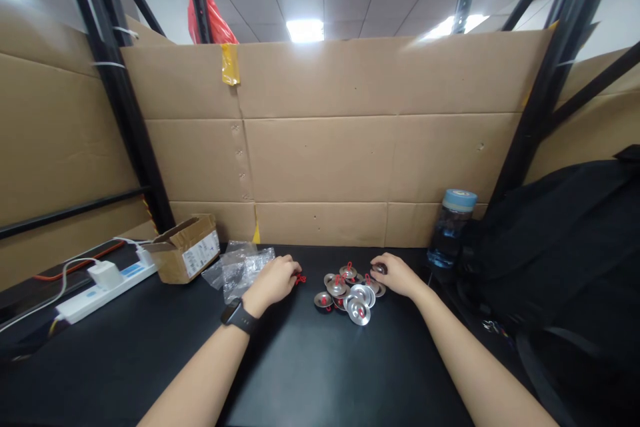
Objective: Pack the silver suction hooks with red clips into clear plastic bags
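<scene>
Small metal finger cymbals [359, 311] with red cord loops lie in a loose pile on the black table, some face up, some overlapping. My right hand [397, 275] is at the pile's right edge, its fingers closed on a finger cymbal [381, 268] that shows dark and tilted at the fingertips. To the left of the pile is my left hand [277, 279], wearing a dark watch [240, 315], with its fingers curled in. A red cord [300, 278] sticks out at its fingertips; whatever is attached to the cord is hidden behind them.
Clear plastic bags [243, 270] lie beside my left hand, near an opened cardboard box [185, 250]. A white power strip [107, 290] sits at far left. At right stand a water bottle [451, 230] and a black backpack [560, 260]. Cardboard panels [320, 160] wall the back.
</scene>
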Available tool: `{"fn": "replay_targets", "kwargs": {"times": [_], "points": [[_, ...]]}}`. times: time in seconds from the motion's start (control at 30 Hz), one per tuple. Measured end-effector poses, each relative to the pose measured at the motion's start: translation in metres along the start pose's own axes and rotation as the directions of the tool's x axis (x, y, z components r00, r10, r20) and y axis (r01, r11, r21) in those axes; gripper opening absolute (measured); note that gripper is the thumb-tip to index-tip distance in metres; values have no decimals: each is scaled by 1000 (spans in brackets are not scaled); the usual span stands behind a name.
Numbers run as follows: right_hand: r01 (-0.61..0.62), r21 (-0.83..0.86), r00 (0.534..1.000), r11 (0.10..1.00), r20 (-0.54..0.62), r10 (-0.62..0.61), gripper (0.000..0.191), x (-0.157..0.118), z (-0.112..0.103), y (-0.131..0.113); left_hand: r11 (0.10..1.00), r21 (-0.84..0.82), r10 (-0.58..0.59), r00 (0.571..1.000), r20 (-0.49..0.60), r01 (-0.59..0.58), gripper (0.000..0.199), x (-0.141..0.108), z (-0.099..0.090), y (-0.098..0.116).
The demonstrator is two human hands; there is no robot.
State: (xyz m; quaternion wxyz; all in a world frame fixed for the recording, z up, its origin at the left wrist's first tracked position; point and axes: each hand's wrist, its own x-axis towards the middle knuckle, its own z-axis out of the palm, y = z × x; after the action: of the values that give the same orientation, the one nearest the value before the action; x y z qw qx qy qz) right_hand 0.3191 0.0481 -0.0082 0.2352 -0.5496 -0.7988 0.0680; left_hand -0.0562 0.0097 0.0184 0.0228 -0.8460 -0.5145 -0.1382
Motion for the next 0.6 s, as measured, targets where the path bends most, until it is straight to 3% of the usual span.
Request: {"fn": "replay_targets", "kwargs": {"times": [0.17, 0.33, 0.47, 0.6], "points": [[-14, 22, 1000, 1000, 17, 14, 29, -3, -6, -8, 983, -97, 146, 987, -71, -153, 26, -6, -11, 27], [-5, 26, 1000, 1000, 29, 5, 22, -5, -9, -10, 898, -284, 350, 937, -2, -336, 25, -13, -14, 58], [-2, 39, 1000, 999, 28, 1, 20, -4, -9, -11, 857, -353, 417, 908, 43, -377, 43, -15, -9, 68], [7, 40, 1000, 999, 16, -7, 20, -4, -9, -11, 869, -350, 383, 923, 27, -350, 49, -16, -2, 70]]}}
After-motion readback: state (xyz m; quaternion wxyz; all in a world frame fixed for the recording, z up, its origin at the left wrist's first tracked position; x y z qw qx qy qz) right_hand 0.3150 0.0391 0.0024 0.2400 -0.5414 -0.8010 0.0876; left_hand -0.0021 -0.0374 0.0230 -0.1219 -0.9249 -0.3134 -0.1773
